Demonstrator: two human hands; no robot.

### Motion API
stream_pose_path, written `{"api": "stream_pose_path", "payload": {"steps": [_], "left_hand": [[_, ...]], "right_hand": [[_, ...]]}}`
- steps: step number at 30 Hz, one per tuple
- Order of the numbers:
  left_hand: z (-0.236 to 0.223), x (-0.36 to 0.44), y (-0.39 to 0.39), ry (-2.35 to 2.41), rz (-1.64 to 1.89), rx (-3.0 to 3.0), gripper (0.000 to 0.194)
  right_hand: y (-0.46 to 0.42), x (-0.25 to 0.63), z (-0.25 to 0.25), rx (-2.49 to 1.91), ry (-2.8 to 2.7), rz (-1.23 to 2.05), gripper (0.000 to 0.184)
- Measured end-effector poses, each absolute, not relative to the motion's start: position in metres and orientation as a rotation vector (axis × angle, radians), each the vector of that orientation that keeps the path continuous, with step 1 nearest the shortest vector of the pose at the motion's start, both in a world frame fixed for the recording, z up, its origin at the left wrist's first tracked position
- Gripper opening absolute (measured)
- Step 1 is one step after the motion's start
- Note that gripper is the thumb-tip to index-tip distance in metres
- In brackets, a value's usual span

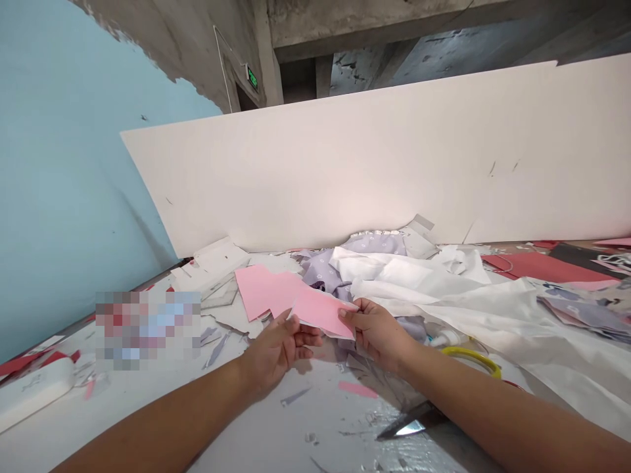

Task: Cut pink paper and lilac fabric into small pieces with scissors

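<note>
Between my two hands, a little above the table, is a piece of pink paper (323, 311) with a rough, pale lower edge. My left hand (276, 348) has its thumb and fingers at the paper's left end. At the right end, my right hand (375, 332) pinches the paper between thumb and fingers. A larger pink sheet (261, 289) with a notched outline lies just behind, partly covered by the held piece. Below my right forearm rest scissors, with a dark pointed blade (409, 420) and a yellow handle (476, 358) showing.
White fabric (493, 305) spreads across the right side, beside lilac patterned cloth (377, 244). Red sheets (547, 268) lie at far right. Card scraps (217, 263) and a white case (37, 391) are on the left. A tall white panel (369, 171) stands behind the table.
</note>
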State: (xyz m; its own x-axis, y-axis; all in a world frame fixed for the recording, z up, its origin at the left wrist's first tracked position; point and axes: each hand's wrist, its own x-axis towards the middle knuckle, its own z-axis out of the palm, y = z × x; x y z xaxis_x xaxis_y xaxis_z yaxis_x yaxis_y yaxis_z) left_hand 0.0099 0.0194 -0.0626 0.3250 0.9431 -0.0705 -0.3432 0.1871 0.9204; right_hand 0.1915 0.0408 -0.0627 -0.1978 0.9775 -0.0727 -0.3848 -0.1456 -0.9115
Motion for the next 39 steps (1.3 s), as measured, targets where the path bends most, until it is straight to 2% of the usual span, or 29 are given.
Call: {"api": "stream_pose_path", "payload": {"steps": [3, 11, 19, 24, 31, 35, 39], "left_hand": [[-0.066, 0.02, 0.014, 0.867, 1.017, 1.008, 0.027], [-0.063, 0.032, 0.015, 0.994, 1.262, 0.947, 0.029], [-0.066, 0.027, 0.019, 1.044, 1.286, 1.147, 0.019], [-0.061, 0.031, 0.013, 1.012, 1.106, 1.228, 0.021], [-0.063, 0.034, 0.013, 0.792, 1.051, 1.075, 0.033], [-0.067, 0.034, 0.015, 0.755, 1.071, 1.073, 0.03], [-0.07, 0.031, 0.017, 0.793, 1.124, 1.098, 0.024]], "right_hand": [[0.033, 0.186, -0.06, -0.905, -0.938, 1.581, 0.031], [0.023, 0.175, -0.058, -0.917, -0.961, 1.552, 0.032], [0.023, 0.187, -0.048, -0.933, -1.198, 1.72, 0.017], [0.03, 0.192, -0.048, -0.999, -1.409, 1.57, 0.014], [0.031, 0.19, -0.058, -1.035, -1.469, 1.381, 0.017], [0.027, 0.189, -0.054, -1.073, -1.541, 1.325, 0.019], [0.029, 0.204, -0.026, -1.204, -1.758, 1.17, 0.014]]}}
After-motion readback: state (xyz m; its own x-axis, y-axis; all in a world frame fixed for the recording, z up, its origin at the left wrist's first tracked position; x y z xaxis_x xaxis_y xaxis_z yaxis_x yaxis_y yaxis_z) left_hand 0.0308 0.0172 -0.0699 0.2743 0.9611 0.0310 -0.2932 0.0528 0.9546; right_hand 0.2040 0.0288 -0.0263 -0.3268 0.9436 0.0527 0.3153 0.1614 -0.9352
